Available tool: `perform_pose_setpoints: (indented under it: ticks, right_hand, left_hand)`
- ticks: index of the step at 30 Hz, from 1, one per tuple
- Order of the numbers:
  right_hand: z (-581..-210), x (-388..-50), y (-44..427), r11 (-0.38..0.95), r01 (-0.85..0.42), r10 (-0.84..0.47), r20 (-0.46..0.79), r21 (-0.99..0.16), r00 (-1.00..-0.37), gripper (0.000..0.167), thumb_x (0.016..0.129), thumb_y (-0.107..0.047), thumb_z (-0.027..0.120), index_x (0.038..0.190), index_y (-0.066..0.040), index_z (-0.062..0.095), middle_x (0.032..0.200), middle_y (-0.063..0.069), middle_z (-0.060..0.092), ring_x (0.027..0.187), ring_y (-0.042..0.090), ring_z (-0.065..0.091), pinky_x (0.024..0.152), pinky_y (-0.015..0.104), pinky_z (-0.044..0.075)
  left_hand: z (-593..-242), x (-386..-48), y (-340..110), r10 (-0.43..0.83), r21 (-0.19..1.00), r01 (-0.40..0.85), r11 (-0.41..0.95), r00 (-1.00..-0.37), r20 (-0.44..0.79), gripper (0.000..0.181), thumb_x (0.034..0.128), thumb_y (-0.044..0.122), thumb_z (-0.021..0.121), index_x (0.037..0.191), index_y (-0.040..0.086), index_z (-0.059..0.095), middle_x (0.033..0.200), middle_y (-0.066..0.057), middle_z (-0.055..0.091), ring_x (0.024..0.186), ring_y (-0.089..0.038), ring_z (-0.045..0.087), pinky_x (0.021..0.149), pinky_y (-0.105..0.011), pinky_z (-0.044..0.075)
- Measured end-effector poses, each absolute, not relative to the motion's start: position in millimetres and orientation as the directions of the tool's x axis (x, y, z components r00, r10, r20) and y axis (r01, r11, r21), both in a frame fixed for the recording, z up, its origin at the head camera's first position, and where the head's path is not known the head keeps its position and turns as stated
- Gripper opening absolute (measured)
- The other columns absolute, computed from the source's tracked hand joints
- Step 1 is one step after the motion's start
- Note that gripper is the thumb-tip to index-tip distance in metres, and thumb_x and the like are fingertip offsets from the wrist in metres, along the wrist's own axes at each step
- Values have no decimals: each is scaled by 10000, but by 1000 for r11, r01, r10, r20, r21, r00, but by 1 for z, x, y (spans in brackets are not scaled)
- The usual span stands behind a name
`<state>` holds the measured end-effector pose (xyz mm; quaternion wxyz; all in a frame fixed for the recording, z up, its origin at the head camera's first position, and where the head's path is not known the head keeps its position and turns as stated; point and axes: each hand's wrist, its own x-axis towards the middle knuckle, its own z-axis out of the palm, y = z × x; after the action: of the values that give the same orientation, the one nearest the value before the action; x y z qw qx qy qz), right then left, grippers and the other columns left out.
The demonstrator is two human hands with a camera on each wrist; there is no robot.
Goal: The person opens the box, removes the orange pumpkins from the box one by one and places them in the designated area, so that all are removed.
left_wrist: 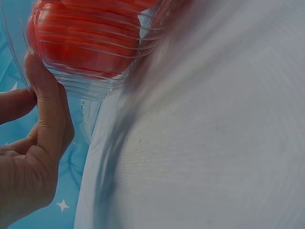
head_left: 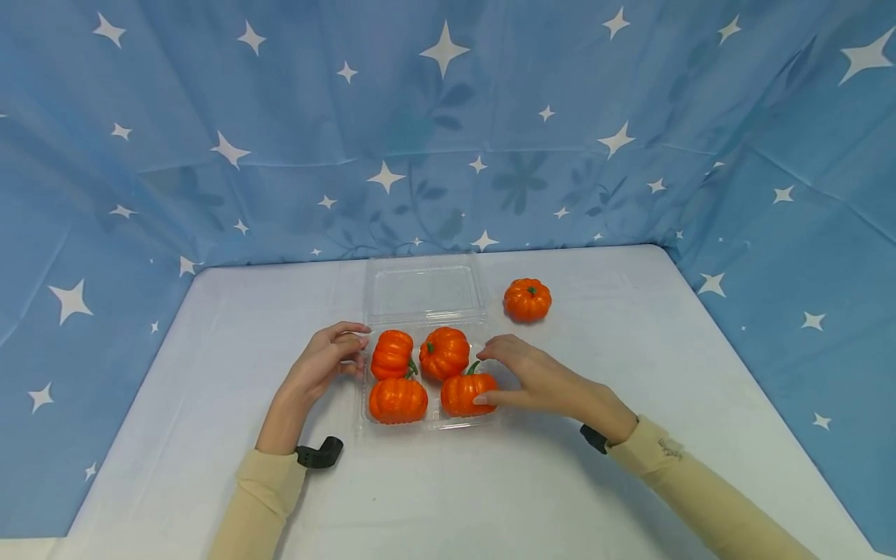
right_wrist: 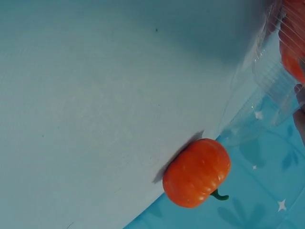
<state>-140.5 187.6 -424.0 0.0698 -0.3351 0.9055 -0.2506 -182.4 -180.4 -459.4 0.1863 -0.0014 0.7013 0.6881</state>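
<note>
A clear plastic clamshell box [head_left: 434, 424] lies with its lid [head_left: 423, 289] folded back, away from me. Inside sit several small orange pumpkins, among them a front-left pumpkin [head_left: 397, 400] and a front-right pumpkin [head_left: 462, 393]. My left hand [head_left: 325, 362] pinches the box's left rim between thumb and fingers, seen closer in the left wrist view [left_wrist: 43, 109]. Over the box's right side, my right hand [head_left: 539, 379] has thumb and fingers spread around the front-right pumpkin. Its thumb overlaps that pumpkin, while the fingertips lie beyond the stem.
One loose pumpkin [head_left: 528, 300] stands on the white-covered table [head_left: 630, 334], right of the lid; the right wrist view also shows this pumpkin [right_wrist: 196, 173]. A blue star-patterned curtain [head_left: 448, 117] hangs behind the table and along both sides.
</note>
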Motion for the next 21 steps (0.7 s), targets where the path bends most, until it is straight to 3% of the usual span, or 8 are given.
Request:
perform_pose_setpoints:
  ticks: [11, 15, 21]
  right_hand:
    - [-429, -138, 179, 643, -610, -676, 31, -464, -736, 691, 900, -596, 715, 1306, -40, 656, 1354, 123, 636, 1385, 354, 507, 1110, 529, 468]
    - [-430, -137, 175, 615, -634, -698, 49, -468, -714, 687, 907, -583, 716, 1308, -29, 649, 1309, 91, 648, 1331, 305, 549, 1093, 482, 496]
    - [-432, -136, 170, 580, -670, -723, 86, -464, -685, 552, 914, -567, 718, 1224, -114, 663, 1182, -14, 652, 1194, 163, 596, 1046, 368, 538]
  left_hand:
    - [-460, -182, -181, 256, 968, -246, 59, -933, -252, 405, 1048, 90, 514, 1400, -100, 454, 810, -7, 649, 651, -129, 581, 625, -255, 579]
    - [-460, -182, -181, 252, 966, -249, 68, -933, -258, 397, 1046, 88, 514, 1395, -93, 459, 816, -10, 650, 655, -134, 579, 623, -254, 575]
    - [-460, -182, -180, 242, 963, -261, 63, -932, -269, 381, 1038, 90, 534, 1380, -70, 480, 805, -23, 647, 649, -146, 578, 612, -261, 572]
